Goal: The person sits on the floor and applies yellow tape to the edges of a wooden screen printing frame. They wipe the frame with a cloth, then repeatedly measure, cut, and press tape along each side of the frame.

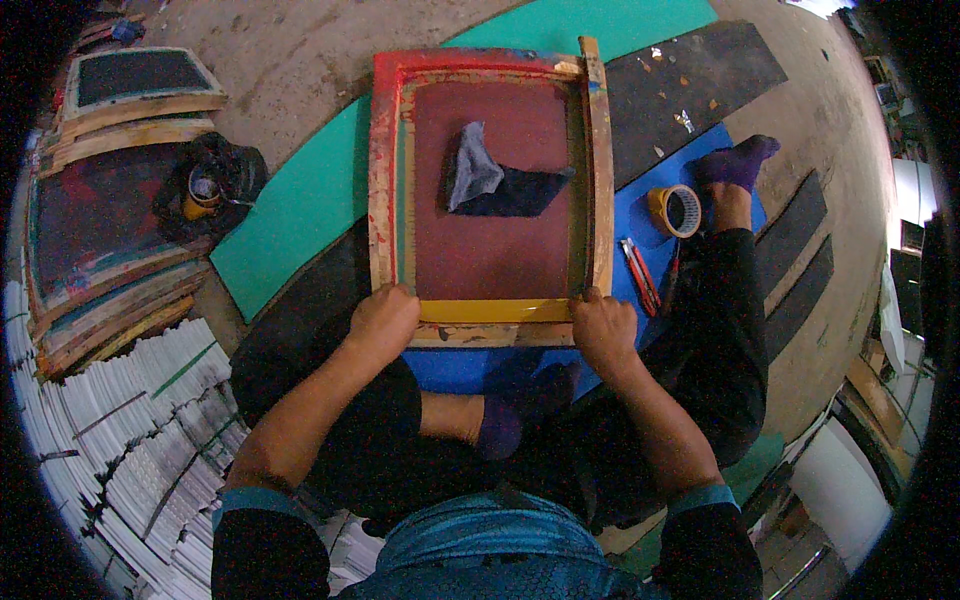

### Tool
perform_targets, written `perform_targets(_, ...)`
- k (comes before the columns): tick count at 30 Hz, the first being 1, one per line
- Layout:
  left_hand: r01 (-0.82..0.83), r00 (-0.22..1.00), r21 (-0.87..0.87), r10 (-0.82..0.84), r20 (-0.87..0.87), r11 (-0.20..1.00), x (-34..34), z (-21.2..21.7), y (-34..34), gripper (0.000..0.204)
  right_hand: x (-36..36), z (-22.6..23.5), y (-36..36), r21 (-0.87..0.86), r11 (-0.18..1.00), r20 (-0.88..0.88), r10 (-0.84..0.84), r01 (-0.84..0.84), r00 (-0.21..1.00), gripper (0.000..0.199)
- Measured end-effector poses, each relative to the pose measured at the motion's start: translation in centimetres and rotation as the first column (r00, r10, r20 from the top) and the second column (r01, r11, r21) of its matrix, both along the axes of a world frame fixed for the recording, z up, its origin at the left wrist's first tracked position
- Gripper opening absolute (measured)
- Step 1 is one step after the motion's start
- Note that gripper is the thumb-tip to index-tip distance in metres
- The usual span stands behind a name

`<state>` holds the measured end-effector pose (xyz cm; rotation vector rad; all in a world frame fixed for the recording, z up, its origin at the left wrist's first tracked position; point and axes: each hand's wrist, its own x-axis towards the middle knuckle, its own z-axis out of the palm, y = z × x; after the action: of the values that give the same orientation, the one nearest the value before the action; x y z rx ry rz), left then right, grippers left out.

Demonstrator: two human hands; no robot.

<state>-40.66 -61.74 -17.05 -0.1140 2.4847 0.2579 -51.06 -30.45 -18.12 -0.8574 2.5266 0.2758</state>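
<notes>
Left grip (pixel 387 325) and right grip (pixel 605 328) closed, seemingly pinching opposite ends of yellow tape strip (pixel 492 311); strip sits between them, across near end of wooden frame (pixel 384 190). Best done with even pull, no slack, then smoothing from middle outward. Long axis runs sideways, ends pointing grip to grip. Beyond grips, dark cloth (pixel 515 191) on reddish mesh (pixel 490 255); off right grip, red-handled tool (pixel 642 282), farther out, tape roll (pixel 660 210).

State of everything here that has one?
Yellow strip: stretched straight
Left hand: closed at strip's left end
Right hand: closed at strip's right end
Screen frame: paint-stained
Dark cloth: bunched up
Tape roll: hole up
Red cutter: lying, blade unclear
</notes>
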Motion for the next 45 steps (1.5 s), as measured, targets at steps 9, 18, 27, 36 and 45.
perform_targets(9, 0.022, 0.999, -0.012, -0.022, -0.039, 1.000, 0.6, -0.3, -0.1, 0.015, 0.4, 0.3, -0.4, -0.025, 0.999, -0.043, 0.034, -0.035, 0.999, 0.010)
perform_targets(18, 0.008, 1.000, 0.012, -0.008, -0.027, 1.000, 0.6, -0.6, -0.1, 0.015, 0.3, -0.6, -0.2, -0.009, 1.000, -0.010, 0.007, -0.007, 1.000, 0.014)
perform_targets(27, 0.002, 1.000, -0.008, -0.002, -0.016, 1.000, 0.2, 0.1, 0.1, 0.015, -0.2, 0.8, -1.1, 0.002, 1.000, 0.019, 0.008, -0.008, 1.000, 0.009)
perform_targets(36, 0.020, 1.000, -0.020, -0.020, -0.001, 1.000, 0.1, -0.5, 0.1, 0.015, -0.3, 0.8, -1.1, -0.029, 1.000, -0.018, 0.010, -0.010, 1.000, 0.009)
perform_targets(45, 0.059, 0.998, -0.080, -0.057, 0.024, 0.995, -0.4, -0.6, 0.1, 0.016, -0.4, 0.5, -0.9, -0.045, 0.999, -0.048, -0.009, 0.006, 0.999, 0.007)
